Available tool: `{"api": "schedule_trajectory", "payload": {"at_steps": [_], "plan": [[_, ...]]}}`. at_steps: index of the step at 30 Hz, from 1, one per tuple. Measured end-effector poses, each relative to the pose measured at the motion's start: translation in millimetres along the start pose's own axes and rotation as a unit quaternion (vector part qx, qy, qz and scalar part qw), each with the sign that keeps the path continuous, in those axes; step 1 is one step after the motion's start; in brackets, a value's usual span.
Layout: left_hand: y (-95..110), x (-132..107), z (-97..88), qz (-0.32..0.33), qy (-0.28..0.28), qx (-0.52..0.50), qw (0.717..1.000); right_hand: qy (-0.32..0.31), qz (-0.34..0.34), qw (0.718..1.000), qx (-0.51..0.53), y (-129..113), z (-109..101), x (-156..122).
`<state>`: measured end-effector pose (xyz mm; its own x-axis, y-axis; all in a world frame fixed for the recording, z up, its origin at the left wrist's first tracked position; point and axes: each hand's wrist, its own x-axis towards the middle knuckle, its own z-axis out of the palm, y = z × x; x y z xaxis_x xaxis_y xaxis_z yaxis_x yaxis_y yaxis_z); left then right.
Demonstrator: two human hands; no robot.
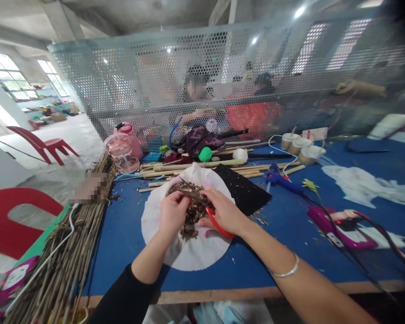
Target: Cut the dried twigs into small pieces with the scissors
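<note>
My right hand [222,210] is closed on a pair of scissors [219,222] with red handles. The dark blades point left, toward my left hand. My left hand [172,209] is closed in a pinch near the blade tips; what lies between its fingers is too small to make out. Both hands are over a round white cloth [195,258] spread on the blue table. A heap of brown dried flakes [191,230] lies on the cloth below the hands. A black sheet [246,191] sits partly beneath the cloth's far right edge.
A bundle of long dry stalks [77,243] runs along the left. Thin sticks [189,167] lie behind the cloth. A blue glue gun [280,180], a magenta power strip [340,229] and cables are to the right. A perforated metal screen [148,81] stands behind, with people beyond it.
</note>
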<state>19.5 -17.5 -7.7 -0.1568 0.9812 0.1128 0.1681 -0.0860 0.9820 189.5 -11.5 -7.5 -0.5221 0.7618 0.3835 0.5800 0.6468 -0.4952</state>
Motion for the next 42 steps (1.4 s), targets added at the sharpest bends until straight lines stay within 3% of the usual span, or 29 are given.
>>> {"api": "schedule_trajectory", "payload": {"at_steps": [8, 17, 21, 25, 31, 35, 38, 40, 42], "plan": [[6.1, -7.3, -4.7, 0.092, 0.020, 0.118, 0.989, 0.002, 0.006, 1.000, -0.006, -1.4, 0.6, -0.7], [7.2, -10.6, -6.1, 0.122, 0.017, 0.146, 0.982, 0.009, 0.044, 0.999, -0.006, -0.9, 1.9, -4.0], [3.1, -7.9, -6.0, 0.073, 0.002, 0.108, 0.991, 0.009, 0.037, 0.999, -0.003, 2.8, 5.2, -4.1], [0.5, -2.0, -8.9, -0.010, -0.050, 0.036, 0.998, -0.002, 0.037, 0.999, -0.001, 4.8, 6.4, -2.7], [5.8, 5.0, -19.0, -0.124, -0.113, -0.056, 0.984, -0.034, 0.054, 0.998, 0.000, 3.3, 4.6, -1.8], [7.5, 7.2, -23.0, -0.152, -0.158, -0.088, 0.972, -0.059, 0.081, 0.995, -0.003, 3.2, 4.6, -2.7], [5.0, 9.6, -27.3, -0.127, -0.138, -0.018, 0.982, -0.065, 0.093, 0.993, 0.007, 3.0, 3.1, -2.7], [3.1, 11.5, -32.4, -0.071, -0.077, 0.104, 0.989, -0.065, 0.101, 0.993, 0.012, 2.8, 0.0, -2.0], [2.3, 12.3, -37.0, -0.010, -0.022, 0.240, 0.970, -0.057, 0.109, 0.992, 0.016, 3.4, -4.4, -1.1]]}}
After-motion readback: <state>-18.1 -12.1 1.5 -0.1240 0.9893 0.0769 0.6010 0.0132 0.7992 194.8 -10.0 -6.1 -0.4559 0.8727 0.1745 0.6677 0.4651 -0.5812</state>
